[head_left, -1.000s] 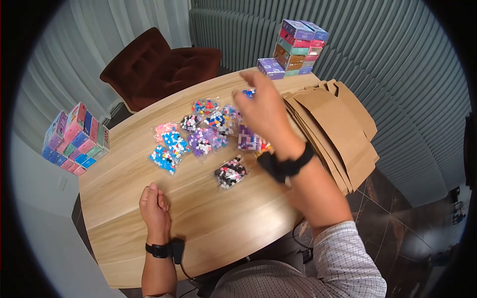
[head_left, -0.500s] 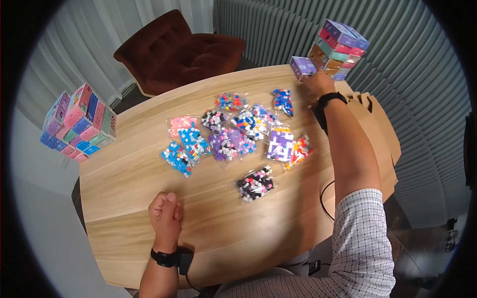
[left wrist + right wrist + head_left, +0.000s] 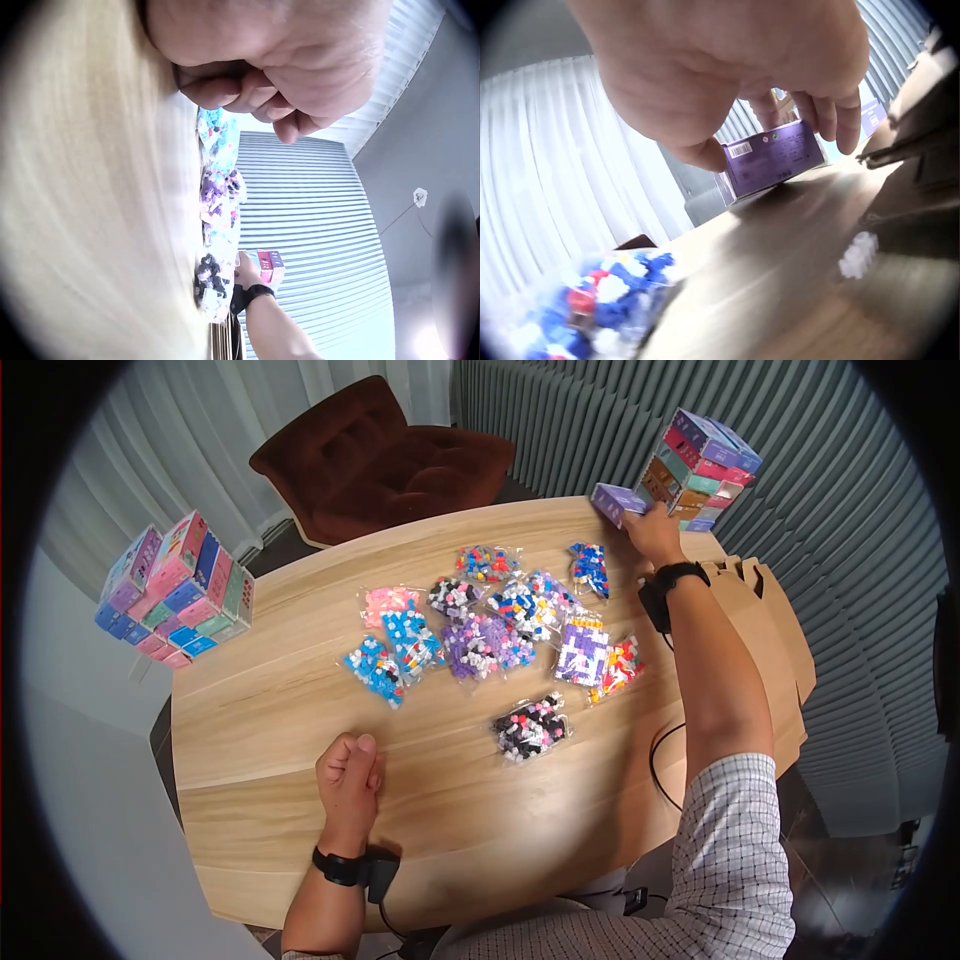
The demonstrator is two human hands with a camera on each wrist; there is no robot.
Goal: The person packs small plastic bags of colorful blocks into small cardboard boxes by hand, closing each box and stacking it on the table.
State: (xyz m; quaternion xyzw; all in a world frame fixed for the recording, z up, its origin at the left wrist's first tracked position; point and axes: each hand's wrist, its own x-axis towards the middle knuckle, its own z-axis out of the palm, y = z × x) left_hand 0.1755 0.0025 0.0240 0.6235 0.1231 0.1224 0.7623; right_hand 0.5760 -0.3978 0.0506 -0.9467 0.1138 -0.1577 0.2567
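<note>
At the far right end of the table my right hand (image 3: 655, 535) grips a small purple box (image 3: 776, 159), thumb on one side and fingers on the other. The box sits close over the tabletop beside the stack of coloured boxes (image 3: 700, 465). My left hand (image 3: 348, 775) rests on the near left of the table, fingers loosely curled and holding nothing. Between the hands lie several clear bags of small toy bricks, among them a black, white and pink bag (image 3: 532, 728), a purple bag (image 3: 485, 645) and a blue bag (image 3: 590, 568).
Flattened brown cardboard (image 3: 755, 630) lies along the right side, under my right forearm. A second stack of coloured boxes (image 3: 180, 590) stands at the left end. Beyond the table is a dark red chair (image 3: 390, 470). A small white piece (image 3: 859, 255) lies near the right hand.
My right hand has moved from above the blue bag to the far right and taken hold of the purple box. The blue bag now lies on the table. The left hand keeps its pose.
</note>
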